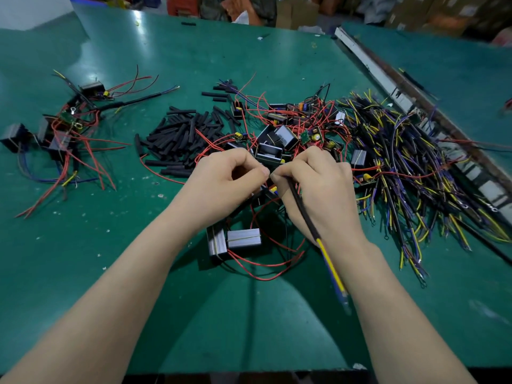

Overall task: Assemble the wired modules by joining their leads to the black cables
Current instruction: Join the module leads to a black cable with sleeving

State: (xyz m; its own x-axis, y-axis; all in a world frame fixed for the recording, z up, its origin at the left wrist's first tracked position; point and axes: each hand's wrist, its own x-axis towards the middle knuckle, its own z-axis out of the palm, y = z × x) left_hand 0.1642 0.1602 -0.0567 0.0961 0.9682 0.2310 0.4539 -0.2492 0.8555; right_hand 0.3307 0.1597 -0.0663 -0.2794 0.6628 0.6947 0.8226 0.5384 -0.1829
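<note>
tubing pile [177, 137] beside modules [277, 139] — perhaps touching

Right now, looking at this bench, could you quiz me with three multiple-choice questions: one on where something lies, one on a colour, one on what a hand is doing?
1. The pile of black sleeve pieces lies:
A. left of the hands
B. right of the hands
C. on the floor

2. The tabletop is:
A. white
B. green
C. brown

3. The right hand:
A. lies flat
B. pinches a black cable
C. points away

Answers: 1 A, it sits beyond the left hand. 2 B, green throughout. 3 B, curled fingers grip the cable.
</note>
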